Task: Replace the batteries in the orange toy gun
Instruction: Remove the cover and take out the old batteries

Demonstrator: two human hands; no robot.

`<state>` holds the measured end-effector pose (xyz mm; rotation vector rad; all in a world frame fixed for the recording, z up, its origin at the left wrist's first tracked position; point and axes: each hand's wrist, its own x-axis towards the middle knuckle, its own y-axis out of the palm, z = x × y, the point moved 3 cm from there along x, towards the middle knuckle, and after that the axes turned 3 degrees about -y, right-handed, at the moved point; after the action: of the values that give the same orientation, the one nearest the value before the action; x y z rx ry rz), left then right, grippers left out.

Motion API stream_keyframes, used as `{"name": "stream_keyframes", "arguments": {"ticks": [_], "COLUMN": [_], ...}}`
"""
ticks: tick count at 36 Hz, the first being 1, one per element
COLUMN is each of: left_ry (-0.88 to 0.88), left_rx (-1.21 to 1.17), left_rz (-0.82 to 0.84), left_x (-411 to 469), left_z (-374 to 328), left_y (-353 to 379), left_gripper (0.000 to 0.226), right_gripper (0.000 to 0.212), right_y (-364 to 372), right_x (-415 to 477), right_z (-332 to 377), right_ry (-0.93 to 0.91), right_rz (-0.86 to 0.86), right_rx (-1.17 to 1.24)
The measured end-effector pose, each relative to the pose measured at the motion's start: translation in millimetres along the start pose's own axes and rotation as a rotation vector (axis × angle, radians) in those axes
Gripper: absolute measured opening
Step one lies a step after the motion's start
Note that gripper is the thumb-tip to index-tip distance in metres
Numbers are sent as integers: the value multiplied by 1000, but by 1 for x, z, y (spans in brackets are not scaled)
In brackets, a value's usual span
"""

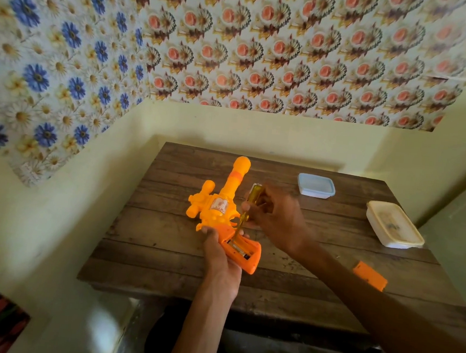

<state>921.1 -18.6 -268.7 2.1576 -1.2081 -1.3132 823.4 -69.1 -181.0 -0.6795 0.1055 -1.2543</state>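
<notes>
The orange toy gun [218, 203] lay on its side at the middle of the wooden table [164, 240], its long axis running near to far, with the muzzle pointing far and the grip towards the person. The left hand [219, 256] curled round the grip from the left, steadying it. The right hand [276, 219] pinched the yellow-handled screwdriver [253, 192], its tip down in the open battery compartment [243, 252], where a battery [237, 250] appeared seated. The orange cover [369, 278] lay well apart, near right. The step looked like prying out the old cells; the next move would likely call for gentle levering at one battery end, with the grip held firm.
</notes>
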Motion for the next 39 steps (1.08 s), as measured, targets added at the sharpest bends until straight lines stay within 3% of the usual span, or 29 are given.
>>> {"name": "stream_keyframes", "arguments": {"ticks": [13, 24, 31, 39], "left_ry": [7, 0, -13, -17], "left_rx": [6, -16, -26, -13], "left_rz": [2, 8, 19, 22], "left_x": [3, 4, 3, 0], "left_z": [0, 0, 0, -1], "left_y": [0, -1, -2, -3], "left_gripper": [49, 51, 50, 50], "right_gripper": [21, 17, 15, 17], "right_y": [3, 4, 6, 14], "right_x": [2, 0, -2, 2], "right_z": [-4, -2, 2, -3], "right_ry": [-34, -71, -185, -185], "right_rz": [-103, -82, -67, 64], "right_rx": [-75, -52, -86, -40]}}
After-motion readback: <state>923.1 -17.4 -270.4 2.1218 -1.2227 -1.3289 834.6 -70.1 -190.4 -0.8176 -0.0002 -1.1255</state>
